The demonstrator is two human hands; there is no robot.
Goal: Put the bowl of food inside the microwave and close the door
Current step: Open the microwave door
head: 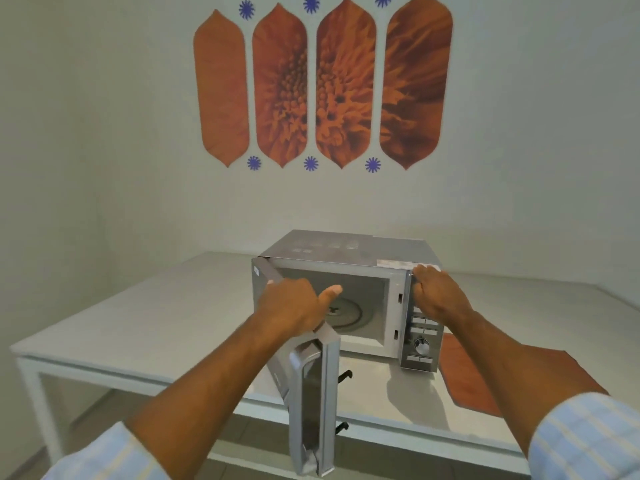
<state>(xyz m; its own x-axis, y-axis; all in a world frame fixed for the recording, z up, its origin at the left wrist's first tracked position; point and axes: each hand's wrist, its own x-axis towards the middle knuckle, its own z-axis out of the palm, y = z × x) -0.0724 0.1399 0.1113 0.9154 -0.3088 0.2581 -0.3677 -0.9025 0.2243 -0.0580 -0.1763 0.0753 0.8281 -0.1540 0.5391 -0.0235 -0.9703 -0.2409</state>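
While the door hangs open: no bowl in view.
Door (313, 386): swung out toward the camera, over the table (145, 317) edge.
Left hand (294, 308): fingers curled over the door's top edge, thumb out.
Right hand (438, 292): fingers folded on the microwave (346, 251) top right corner.
Cavity: only the turntable (348, 311).

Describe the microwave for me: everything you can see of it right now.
The microwave is a silver-grey box standing on the white table, near its front edge. Its door is swung wide open toward the camera, hinged on the left, handle facing out. The cavity is light grey and holds only a round turntable; no bowl is inside. The control panel on the right has buttons and a dial. The left hand grips the door's top edge; the right hand presses the upper right front corner.
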